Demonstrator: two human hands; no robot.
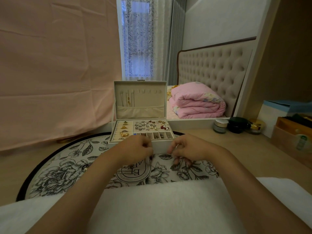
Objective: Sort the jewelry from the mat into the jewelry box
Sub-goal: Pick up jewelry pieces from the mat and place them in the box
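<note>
Pink cloth point(50, 81) hangs left of jewelry box point(160, 147). Box sits open on far part of round floral mat point(55, 176). Necklaces point(128, 100) hang in lid, gold rings point(124, 130) in left rows, earrings point(148, 125) in right tray. Left hand point(135, 149) just before box front, fingers curled, tips pinched; any held item too small to tell. Right hand point(187, 149) alongside, fingers curled down toward mat, grasp unclear. Cosmetic jars point(236, 125) right of box.

— What's the jewelry box point(148, 98) like?
— Matt cream lining, velvety-looking cloth. The rings point(123, 132) in it are shiny gold metal.
— And the mat point(59, 174)?
— Smooth, matt, printed.
— The worktop point(236, 146)?
— Pale, smooth, wood-look. The jars point(237, 124) are glossy.
</note>
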